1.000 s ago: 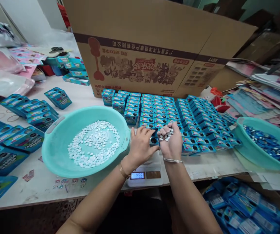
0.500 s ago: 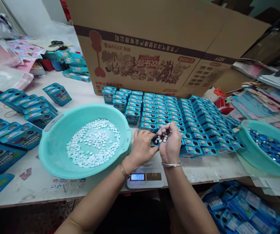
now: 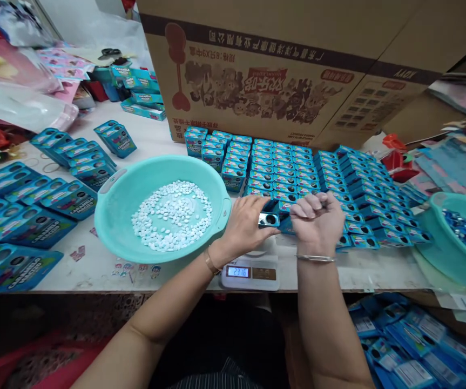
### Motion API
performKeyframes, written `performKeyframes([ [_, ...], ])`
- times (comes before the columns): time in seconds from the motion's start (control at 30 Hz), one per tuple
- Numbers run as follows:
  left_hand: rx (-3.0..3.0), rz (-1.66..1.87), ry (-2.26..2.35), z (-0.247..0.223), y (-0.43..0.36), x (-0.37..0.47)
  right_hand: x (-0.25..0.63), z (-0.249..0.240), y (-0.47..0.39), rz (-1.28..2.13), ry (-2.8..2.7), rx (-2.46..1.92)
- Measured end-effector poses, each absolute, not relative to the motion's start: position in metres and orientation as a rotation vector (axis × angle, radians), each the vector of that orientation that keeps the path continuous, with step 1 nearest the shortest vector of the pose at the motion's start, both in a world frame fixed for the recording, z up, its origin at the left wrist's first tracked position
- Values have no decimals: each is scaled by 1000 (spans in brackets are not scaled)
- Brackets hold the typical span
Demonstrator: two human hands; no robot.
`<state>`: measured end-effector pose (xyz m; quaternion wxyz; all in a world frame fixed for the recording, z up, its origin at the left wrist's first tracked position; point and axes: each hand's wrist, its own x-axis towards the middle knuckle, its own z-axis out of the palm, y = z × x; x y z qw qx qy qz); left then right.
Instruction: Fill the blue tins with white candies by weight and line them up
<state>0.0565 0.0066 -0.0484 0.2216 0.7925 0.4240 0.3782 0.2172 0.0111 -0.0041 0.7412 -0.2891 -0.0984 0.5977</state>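
Note:
My left hand (image 3: 244, 226) has its thumb and fingers closed around a small blue candy box (image 3: 269, 219). The box stands above the digital scale (image 3: 252, 275), whose display is lit; its contact with the scale is hidden by the hand. To the right, my right hand (image 3: 317, 222) is turned palm up with its fingers curled in, and no candies show in it. White candies (image 3: 176, 208) lie spread over the bottom of a turquoise basin (image 3: 109, 216) left of my hands.
Rows of blue boxes (image 3: 283, 173) fill the table behind my hands, against a large cardboard carton (image 3: 297, 43). More boxes (image 3: 42, 205) stand at left. A second turquoise basin (image 3: 439, 237) holds blue wrapped pieces. Below the table edge lies a heap of blue packs (image 3: 411, 340).
My right hand has drawn away to the right from the box, and the candies it held no longer show in it. The scale's number has risen. My left hand stays at the box.

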Motion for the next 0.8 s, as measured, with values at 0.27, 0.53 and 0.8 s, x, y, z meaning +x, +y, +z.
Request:
performKeyframes([
  [0.27, 1970, 1592, 1290, -37, -65, -14, 262, -30, -69, 1240, -174, -549],
  [0.53, 1950, 1429, 1516, -75, -119, -52, 278, -61, -109, 1211, -29, -591],
  [0.8, 2113, 1399, 1453, -64, -108, -36, 267, -63, -103, 1257, -21, -563],
])
